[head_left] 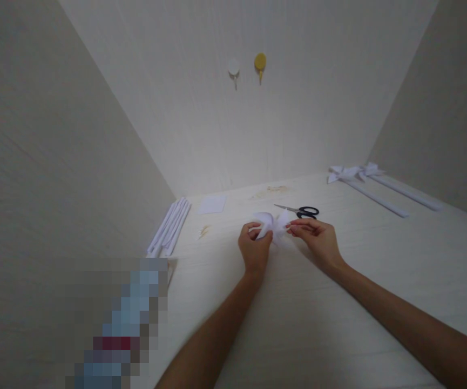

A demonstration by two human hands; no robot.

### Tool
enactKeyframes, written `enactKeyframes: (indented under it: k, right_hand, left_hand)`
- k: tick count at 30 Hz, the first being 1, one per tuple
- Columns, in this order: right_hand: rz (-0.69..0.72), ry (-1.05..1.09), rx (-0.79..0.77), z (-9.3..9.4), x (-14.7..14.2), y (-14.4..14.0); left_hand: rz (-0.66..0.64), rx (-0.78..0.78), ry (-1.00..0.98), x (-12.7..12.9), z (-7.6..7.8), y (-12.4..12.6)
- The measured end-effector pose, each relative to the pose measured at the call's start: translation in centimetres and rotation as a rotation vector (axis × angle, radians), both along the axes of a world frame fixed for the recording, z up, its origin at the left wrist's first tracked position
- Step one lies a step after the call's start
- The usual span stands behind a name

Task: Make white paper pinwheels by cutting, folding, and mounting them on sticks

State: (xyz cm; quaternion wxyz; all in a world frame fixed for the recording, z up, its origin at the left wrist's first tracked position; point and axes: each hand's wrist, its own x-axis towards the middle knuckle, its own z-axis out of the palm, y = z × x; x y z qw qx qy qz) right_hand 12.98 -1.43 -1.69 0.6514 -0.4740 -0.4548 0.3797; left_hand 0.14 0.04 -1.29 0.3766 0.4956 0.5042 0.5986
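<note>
A white paper pinwheel (263, 226) with curled blades is held between the thumb and fingers of my left hand (255, 246). On its right side my right hand (316, 237) pinches at a small pale tip, too fine to name, touching or very close to the paper. Just behind my right hand lies a pair of scissors (298, 209) with black handles, its blades pointing left. A flat square of white paper (212, 205) rests on the table behind and left of my left hand. Several thin pale sticks, perhaps cotton swabs (203, 232), lie nearer.
Several rolled white paper tubes (170, 227) lie along the left wall. At the back right are two paper pinwheels (344, 173) on paper sticks (379, 197). A white hook (234, 68) and a yellow hook (259, 62) hang on the back wall. Something blurred out stands at lower left.
</note>
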Motion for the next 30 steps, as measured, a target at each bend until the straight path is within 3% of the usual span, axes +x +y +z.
enactKeyframes:
  k: [4,12,21,30]
  right_hand:
    - [-0.044,-0.214,0.039,-0.4,0.1,-0.2]
    - [-0.156,-0.726,0.359,0.1,-0.2,-1.4]
    - [-0.227,-0.836,0.44,0.3,-0.3,-1.8]
    - [-0.201,-0.851,0.363,0.0,-0.6,-1.6]
  left_hand:
    - [0.001,0.0,-0.029,0.0,0.1,-0.1]
    - [0.015,0.016,-0.065,-0.2,-0.3,0.2]
    - [0.108,0.007,-0.066,-0.5,-0.2,0.4]
    - [0.048,0.03,-0.056,-0.2,-0.4,0.3]
